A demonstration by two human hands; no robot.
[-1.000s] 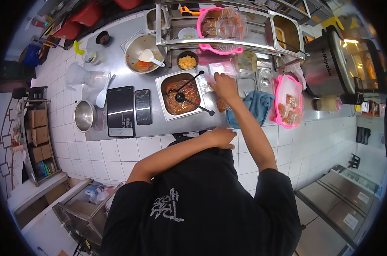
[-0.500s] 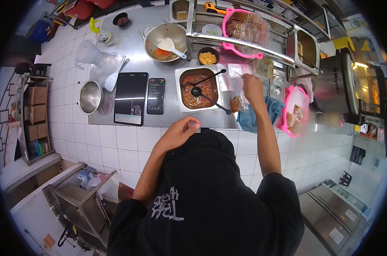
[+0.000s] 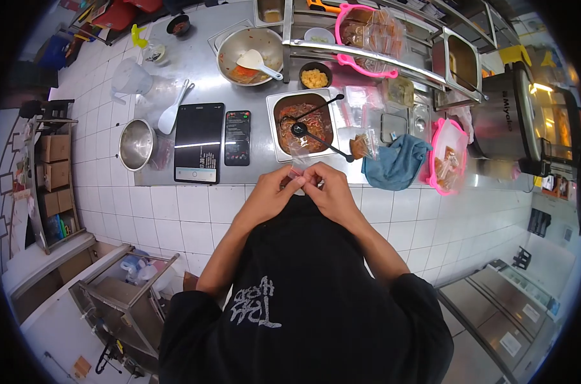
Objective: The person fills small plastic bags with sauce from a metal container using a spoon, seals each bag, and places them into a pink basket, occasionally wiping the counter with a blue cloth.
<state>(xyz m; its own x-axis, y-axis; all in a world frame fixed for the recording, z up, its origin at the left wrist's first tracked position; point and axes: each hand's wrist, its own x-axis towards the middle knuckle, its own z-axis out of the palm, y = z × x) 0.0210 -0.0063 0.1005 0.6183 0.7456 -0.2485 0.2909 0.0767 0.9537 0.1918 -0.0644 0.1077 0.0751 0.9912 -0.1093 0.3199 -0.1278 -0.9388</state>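
Observation:
My left hand [image 3: 279,187] and my right hand [image 3: 326,185] meet at the counter's front edge, fingers pinched on a small clear plastic bag [image 3: 297,168]. The bag stands up between them, just in front of a steel pan [image 3: 272,128] of reddish, saucy food. Two black-handled utensils lie across this pan, one a round black ladle [image 3: 299,130]. Right of it, a small filled bag [image 3: 359,147] rests beside a blue cloth [image 3: 398,163]. Behind these lies a stack of flat clear bags [image 3: 362,99].
A phone [image 3: 237,137], a tablet [image 3: 198,144] and a steel bowl [image 3: 137,144] lie to the left. Farther back are a large bowl [image 3: 230,48] with a white scoop and a metal rack rail [image 3: 367,59]. A pink basket [image 3: 436,168] is at the right.
My right hand has come back from the stack of flat bags to my left hand. A clear bag is now between the fingers of both. The view has shifted slightly.

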